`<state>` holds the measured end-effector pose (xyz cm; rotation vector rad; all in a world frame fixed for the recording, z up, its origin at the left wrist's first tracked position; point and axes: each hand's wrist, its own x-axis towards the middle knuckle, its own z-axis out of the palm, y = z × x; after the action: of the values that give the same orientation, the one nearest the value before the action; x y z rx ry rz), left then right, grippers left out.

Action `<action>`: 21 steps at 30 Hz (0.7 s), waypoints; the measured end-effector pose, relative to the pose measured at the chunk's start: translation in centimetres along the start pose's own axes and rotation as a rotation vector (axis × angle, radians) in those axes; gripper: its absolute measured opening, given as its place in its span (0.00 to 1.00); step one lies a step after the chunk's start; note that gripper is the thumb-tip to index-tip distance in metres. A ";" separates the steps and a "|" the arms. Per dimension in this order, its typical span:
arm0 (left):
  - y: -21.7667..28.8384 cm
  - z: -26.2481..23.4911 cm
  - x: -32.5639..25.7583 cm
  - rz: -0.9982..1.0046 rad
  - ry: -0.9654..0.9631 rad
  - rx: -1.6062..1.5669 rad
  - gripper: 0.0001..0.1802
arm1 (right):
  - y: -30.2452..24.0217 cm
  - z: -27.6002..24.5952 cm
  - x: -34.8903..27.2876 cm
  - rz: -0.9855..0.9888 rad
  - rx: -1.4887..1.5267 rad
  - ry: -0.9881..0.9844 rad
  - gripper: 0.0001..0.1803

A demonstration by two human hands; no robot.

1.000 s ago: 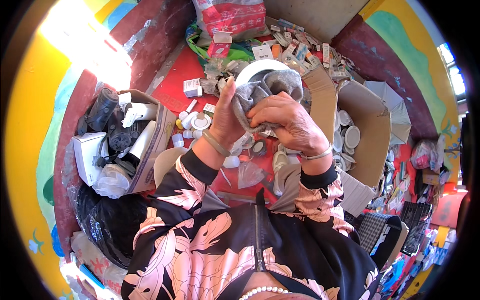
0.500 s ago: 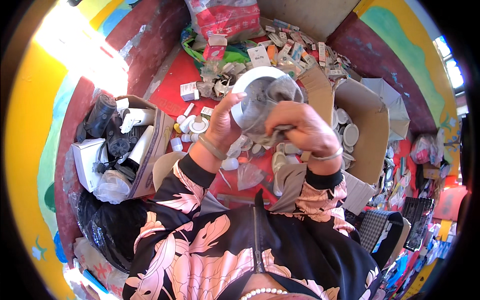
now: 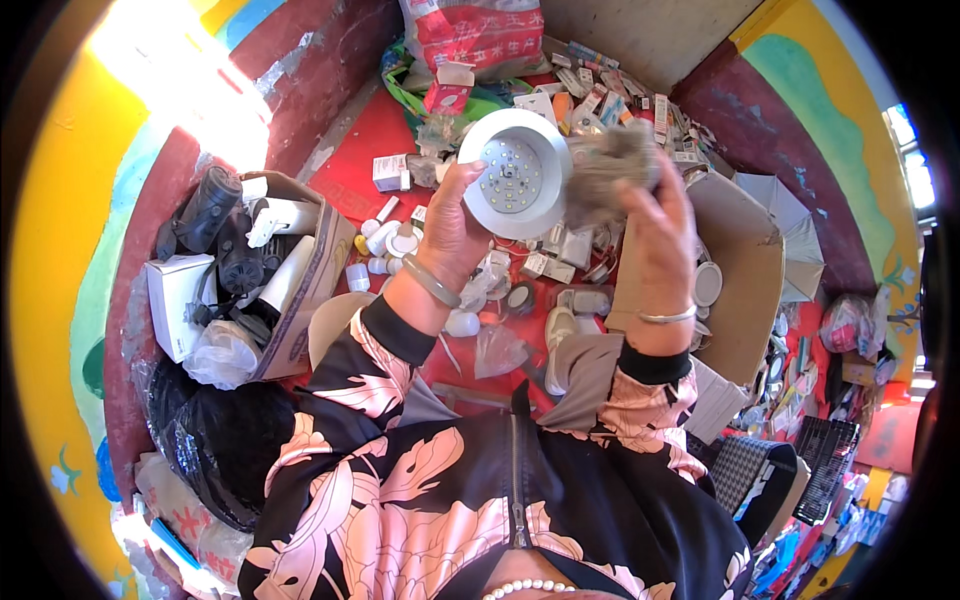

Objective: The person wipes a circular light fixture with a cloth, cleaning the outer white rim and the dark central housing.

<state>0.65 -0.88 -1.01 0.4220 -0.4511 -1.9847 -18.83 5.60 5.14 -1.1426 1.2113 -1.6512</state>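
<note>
Head view: the cloth (image 3: pixel 612 165) has come off the round lamp (image 3: pixel 515 172) and now sits bunched just right of it. The left hand (image 3: pixel 450 225) grips the lamp's rim; the right hand (image 3: pixel 655 215) clutches the cloth. The lamp is probably light, rigid and fragile, best held by the rim.

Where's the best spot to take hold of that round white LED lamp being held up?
Probably the lamp's outer rim, on its free upper-left edge. The left hand already pinches the lower-left rim, and the right hand holds a grey cloth beside it. Avoid the LED face turned toward the camera.
</note>
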 end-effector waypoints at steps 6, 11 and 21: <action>1.1 0.9 -0.8 0.055 -0.069 0.032 0.29 | 2.7 4.2 -0.9 -0.174 -0.790 -0.147 0.29; 2.8 0.9 -0.1 0.236 -0.032 0.008 0.32 | 3.9 4.1 -1.8 -0.247 -0.783 -0.238 0.25; 3.5 1.4 0.1 0.282 -0.088 0.088 0.33 | -1.3 1.2 -0.8 -0.201 -0.328 -0.233 0.20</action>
<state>2.61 -2.29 1.95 0.3075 -0.6206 -1.7191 -17.56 6.36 6.37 -1.6585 1.2768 -1.4418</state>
